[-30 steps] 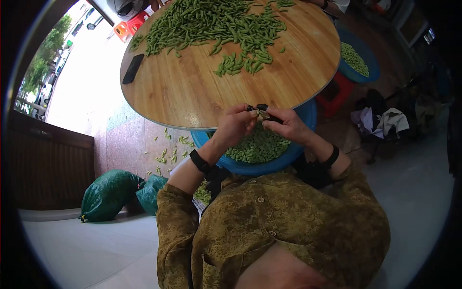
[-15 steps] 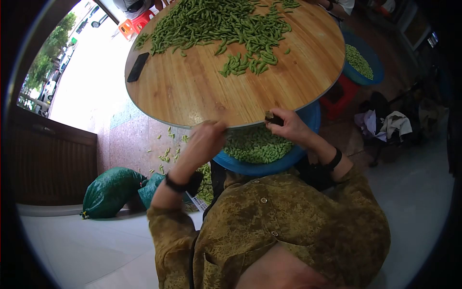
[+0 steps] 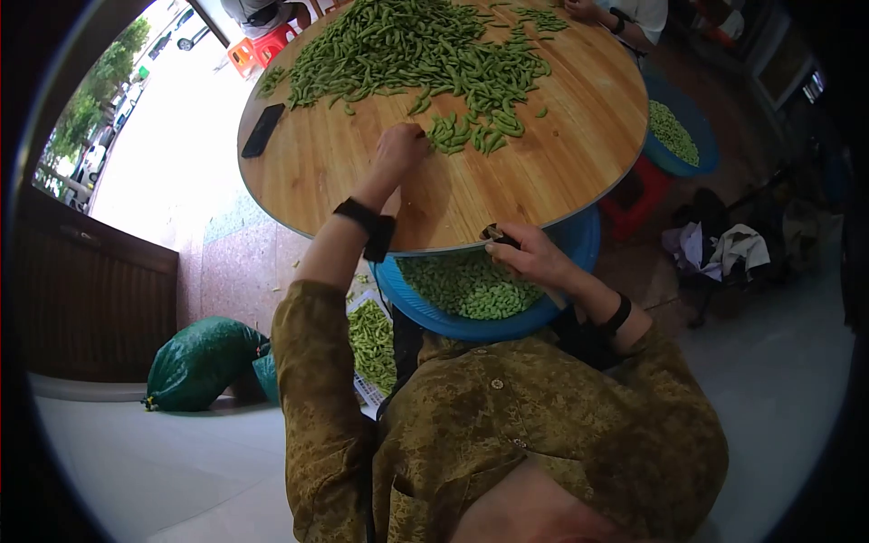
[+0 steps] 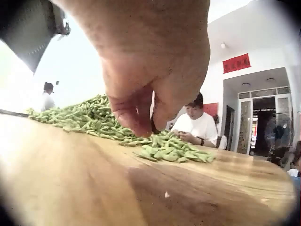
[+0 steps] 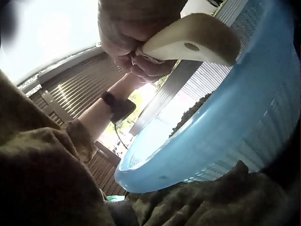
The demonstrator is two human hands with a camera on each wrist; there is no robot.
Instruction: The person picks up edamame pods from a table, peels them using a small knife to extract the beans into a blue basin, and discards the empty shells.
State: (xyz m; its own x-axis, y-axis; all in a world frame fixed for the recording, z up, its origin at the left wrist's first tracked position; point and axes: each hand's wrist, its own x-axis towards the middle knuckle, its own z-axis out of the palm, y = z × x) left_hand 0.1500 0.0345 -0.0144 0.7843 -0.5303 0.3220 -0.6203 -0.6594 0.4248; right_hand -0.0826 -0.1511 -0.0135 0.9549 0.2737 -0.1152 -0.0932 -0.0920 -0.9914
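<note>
In the head view my left hand (image 3: 401,149) reaches over the round wooden table (image 3: 326,195), its fingertips right at a small cluster of green soybean pods (image 3: 471,136). The left wrist view shows the thumb and fingers bent down, with a gap between them above the pods; a dark piece sits by the thumb. My right hand (image 3: 534,256) grips a tool with a pale handle (image 5: 193,40) that has a hole near its end; its working end is hidden. Something dark shows at the right fingertips. Below that hand, shelled green beans (image 3: 480,294) fill a blue basin (image 5: 202,160).
A large pod heap (image 3: 389,54) covers the table's far side, near a black phone (image 3: 263,131). Pods lie in a white basket (image 3: 369,391) on the floor beside a green sack (image 3: 204,362). A person (image 4: 195,127) sits across the table; another basin (image 3: 711,149) stands at right.
My hands were together above the basin, then parted. The left hand has moved forward over the table to the pods. The right hand stays near the table edge with its tool.
</note>
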